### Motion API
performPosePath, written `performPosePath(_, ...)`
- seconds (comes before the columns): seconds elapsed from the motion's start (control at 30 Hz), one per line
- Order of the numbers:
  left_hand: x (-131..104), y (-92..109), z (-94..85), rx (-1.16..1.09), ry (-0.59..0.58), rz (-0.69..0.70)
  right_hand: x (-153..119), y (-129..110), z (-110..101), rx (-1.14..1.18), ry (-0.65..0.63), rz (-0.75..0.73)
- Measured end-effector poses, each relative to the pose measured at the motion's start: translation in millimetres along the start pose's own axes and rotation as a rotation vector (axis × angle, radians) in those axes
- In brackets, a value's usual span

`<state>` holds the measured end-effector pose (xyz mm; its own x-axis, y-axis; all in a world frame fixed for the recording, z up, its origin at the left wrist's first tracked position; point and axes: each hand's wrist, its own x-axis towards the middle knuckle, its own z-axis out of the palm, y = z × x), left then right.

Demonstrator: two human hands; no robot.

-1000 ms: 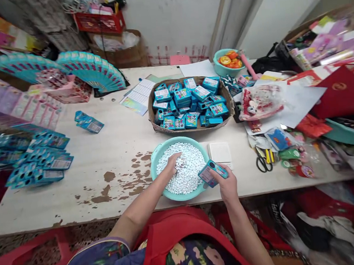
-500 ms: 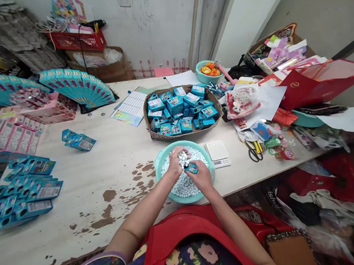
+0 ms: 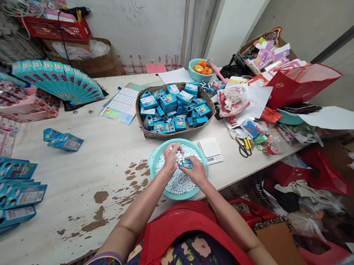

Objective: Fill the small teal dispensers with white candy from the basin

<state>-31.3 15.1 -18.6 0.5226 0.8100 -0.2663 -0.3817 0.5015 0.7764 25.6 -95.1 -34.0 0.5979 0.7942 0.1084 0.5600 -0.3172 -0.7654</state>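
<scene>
A turquoise basin [image 3: 152,166] full of small white candy pellets [image 3: 180,184] stands at the table's front edge. Over it, my left hand [image 3: 170,157] is cupped round a small heap of pellets. My right hand [image 3: 196,172] grips a little blue candy box [image 3: 186,164] against that heap, its end close to the left fingers. Whether pellets are passing into the box is too small to tell. Just behind the basin, a cut-down cardboard box [image 3: 177,133] holds many similar blue boxes [image 3: 168,102].
A white scale [image 3: 210,149] stands right of the basin, with scissors [image 3: 244,147] farther right. Stacked blue boxes [image 3: 19,194] and a fanned row of cartons [image 3: 58,81] occupy the left. A red bag [image 3: 300,85] and a small basin of orange packets [image 3: 201,68] are at the right and back.
The view has shifted, so the table things sit a little farther left. My left fingers have curled in more over the pellets, and the blue box is tilted differently against them.
</scene>
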Motion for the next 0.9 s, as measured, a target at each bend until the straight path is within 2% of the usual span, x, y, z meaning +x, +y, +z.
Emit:
performPosePath(0.27, -3.5, 4.0, 6.9, 0.049, -0.007, -0.002, 0.6, 2.6, -5.1, 0.070, -0.040, 0.005)
performPosePath(0.63, -10.8, 0.8, 9.5, 0.089, -0.028, 0.091, 0.2, 2.6, -5.7, 0.106, -0.004, 0.003)
performPosePath(0.9, -13.8, -0.9, 13.7, 0.159, -0.014, 0.105, -4.5, 2.1, -1.7, 0.154, 0.044, 0.022)
